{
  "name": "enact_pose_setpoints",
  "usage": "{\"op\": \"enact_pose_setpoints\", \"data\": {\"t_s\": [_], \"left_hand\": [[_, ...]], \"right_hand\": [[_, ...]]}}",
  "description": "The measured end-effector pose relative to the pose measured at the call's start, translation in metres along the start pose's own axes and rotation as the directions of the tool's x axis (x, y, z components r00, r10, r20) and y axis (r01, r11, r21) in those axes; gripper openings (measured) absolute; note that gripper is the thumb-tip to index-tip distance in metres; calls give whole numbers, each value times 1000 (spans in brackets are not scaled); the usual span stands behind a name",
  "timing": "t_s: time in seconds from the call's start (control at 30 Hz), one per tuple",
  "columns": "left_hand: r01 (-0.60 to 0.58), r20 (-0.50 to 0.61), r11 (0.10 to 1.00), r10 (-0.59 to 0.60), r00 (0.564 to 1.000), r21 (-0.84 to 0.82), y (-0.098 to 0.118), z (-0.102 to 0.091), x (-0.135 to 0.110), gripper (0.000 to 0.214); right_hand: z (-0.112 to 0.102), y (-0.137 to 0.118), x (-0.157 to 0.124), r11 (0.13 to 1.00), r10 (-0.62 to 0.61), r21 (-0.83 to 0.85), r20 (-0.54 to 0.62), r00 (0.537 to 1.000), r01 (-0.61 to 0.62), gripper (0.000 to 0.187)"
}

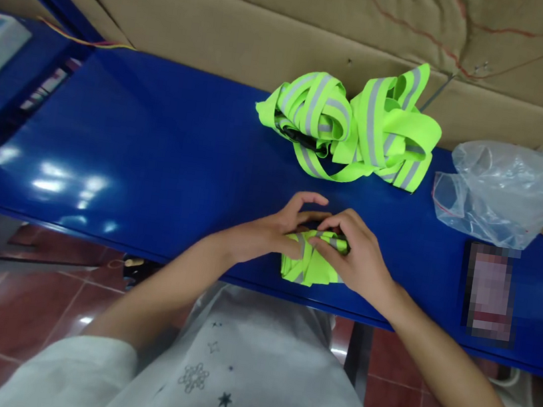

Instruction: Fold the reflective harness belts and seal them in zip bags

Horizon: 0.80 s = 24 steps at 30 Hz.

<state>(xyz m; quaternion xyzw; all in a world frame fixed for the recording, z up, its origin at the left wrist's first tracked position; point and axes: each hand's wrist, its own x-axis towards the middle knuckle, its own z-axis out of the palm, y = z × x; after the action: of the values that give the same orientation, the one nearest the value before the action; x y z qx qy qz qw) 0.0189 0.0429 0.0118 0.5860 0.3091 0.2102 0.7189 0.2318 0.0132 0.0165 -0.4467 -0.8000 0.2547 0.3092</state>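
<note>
Reflective strap (310,267) folded into a small bundle at the table (158,147) edge.
Left hand (272,232) and right hand (357,259) close their grip on it; a loose strap pile (353,127) lies unfolded behind.

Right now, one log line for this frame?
left hand: gripping folded strap bundle | right hand: gripping same bundle | loose straps, plastic bags: behind, apart | blue table
</note>
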Motion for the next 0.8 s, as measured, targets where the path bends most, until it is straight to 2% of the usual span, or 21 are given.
{"op": "enact_pose_setpoints", "data": {"t_s": [0.07, 0.2, 0.33, 0.4, 0.47, 0.57, 0.67, 0.73, 0.8], "left_hand": [[-16, -139, 999, 21, 990, 38, -2, 7, -2, 75], [6, -344, 954, 102, 933, 301, -2, 29, -7, 74], [158, -438, 797, 144, 887, 582, -1, 45, -15, 82], [155, -438, 771, 174, 882, 618, -5, 50, -18, 82], [87, -432, 781, 245, 868, 618, -11, 53, -19, 71], [-45, -397, 754, 394, 829, 655, -17, 56, -17, 53], [-166, -284, 620, 559, 779, 766, -19, 51, -15, 48], [-228, -192, 521, 632, 751, 823, -20, 47, -14, 47], [-274, -130, 473, 659, 741, 838, -20, 43, -15, 44]], "right_hand": [[1, 2, 0, 1000, -2, 17, -24, 1000, 2, 13], [0, 4, -2, 995, -94, -24, -77, 993, 93, 13], [0, 8, -5, 963, -243, -164, -199, 949, 212, 14], [1, 8, -7, 938, -315, -219, -221, 923, 268, 15], [2, 7, -8, 930, -330, -243, -220, 918, 276, 15], [-1, 1, -8, 967, -190, -209, -217, 958, 144, 26], [-10, -4, -6, 989, -71, -133, -98, 993, 58, 31], [-16, -5, -5, 989, -75, -125, -9, 997, 73, 26], [-21, -3, -4, 976, -143, -163, 15, 990, 144, 31]]}}
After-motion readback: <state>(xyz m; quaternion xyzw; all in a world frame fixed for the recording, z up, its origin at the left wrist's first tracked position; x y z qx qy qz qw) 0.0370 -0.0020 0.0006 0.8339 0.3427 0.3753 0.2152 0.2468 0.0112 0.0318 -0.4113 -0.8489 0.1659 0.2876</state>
